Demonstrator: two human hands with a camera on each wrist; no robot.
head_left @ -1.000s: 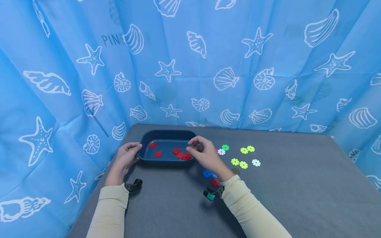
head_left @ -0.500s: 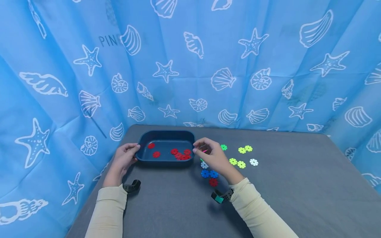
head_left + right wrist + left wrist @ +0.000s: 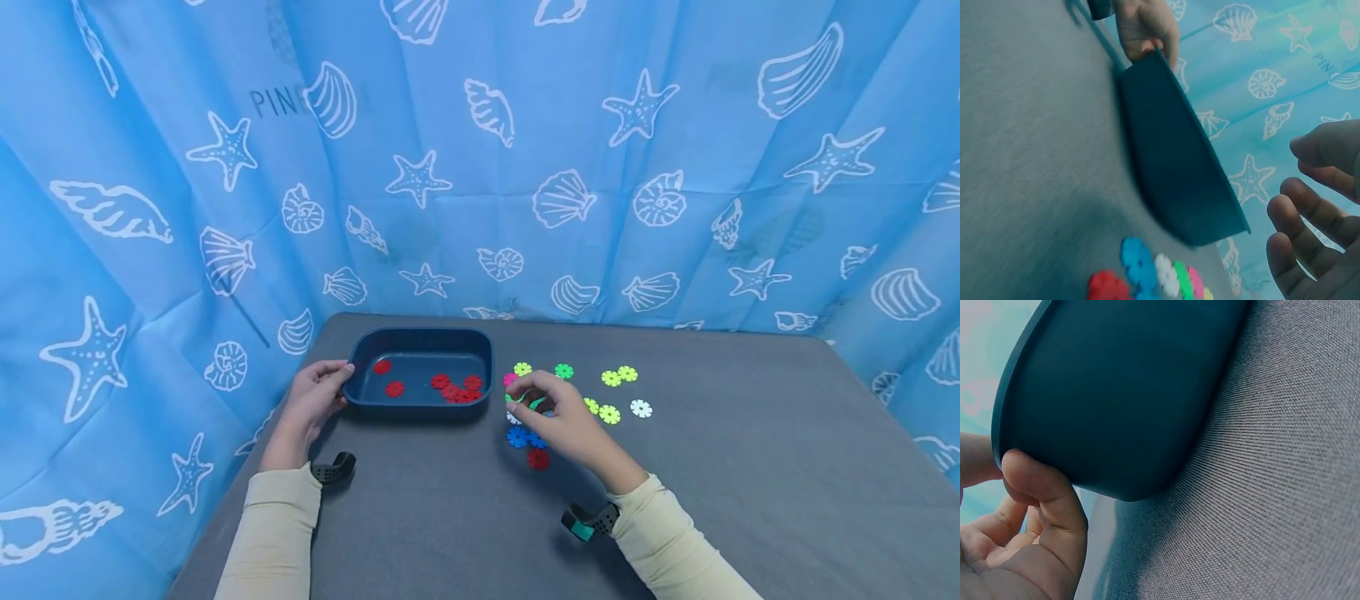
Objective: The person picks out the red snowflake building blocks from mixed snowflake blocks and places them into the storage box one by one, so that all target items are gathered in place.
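Note:
A dark blue rectangular tub (image 3: 408, 411) with rounded corners sits on the table's left part. Several red notched plastic discs (image 3: 394, 388) lie inside it, most of them grouped at its right end. My left hand (image 3: 311, 402) pinches the tub's left rim, with the thumb (image 3: 1035, 475) against the wall. Over a loose group of coloured discs right of the tub hovers my right hand (image 3: 564, 421), its fingers loosely bent and holding nothing. Blue (image 3: 517, 437), red (image 3: 537, 459), green, white and pink discs lie beneath or beside that hand, some partly hidden by it.
Further right on the grey cloth (image 3: 750, 450) lie yellow discs (image 3: 627, 373) and a white disc (image 3: 641, 408). A green disc (image 3: 564, 371) is behind the right hand. A blue shell-print curtain (image 3: 480, 208) hangs behind and left of the table.
My right hand has withdrawn from the tub's right end, moving right and toward me over the loose discs. The left hand stays on the rim, and the tub stands where it was.

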